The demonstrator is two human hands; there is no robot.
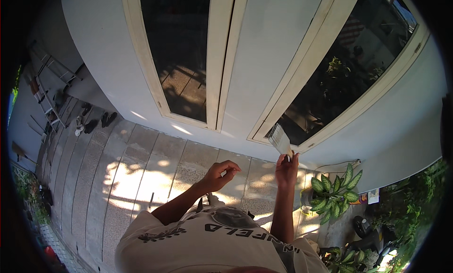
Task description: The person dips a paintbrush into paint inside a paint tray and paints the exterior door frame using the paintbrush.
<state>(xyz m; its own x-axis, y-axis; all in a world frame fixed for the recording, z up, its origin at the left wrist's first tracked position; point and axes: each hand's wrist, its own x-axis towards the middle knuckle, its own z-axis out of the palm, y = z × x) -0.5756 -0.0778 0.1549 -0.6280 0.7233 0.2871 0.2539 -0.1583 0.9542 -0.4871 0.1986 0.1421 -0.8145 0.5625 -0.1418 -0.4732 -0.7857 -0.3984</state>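
Observation:
My right hand [287,171] is closed around the handle of a wide flat paintbrush [281,141]. The brush points up and away, its pale bristles in front of the lower left corner of the right window [349,61]. Whether the bristles touch the frame or glass I cannot tell. Over the paved floor, in front of my body, my left hand [220,176] hangs with loosely bent fingers and holds nothing.
A second cream-framed window [179,56] is set in the pale wall [273,51]. A potted plant with variegated leaves [337,190] stands right of my right forearm. Far left are an aluminium ladder [49,101] and several shoes [92,124]. A motorbike [370,240] is at lower right.

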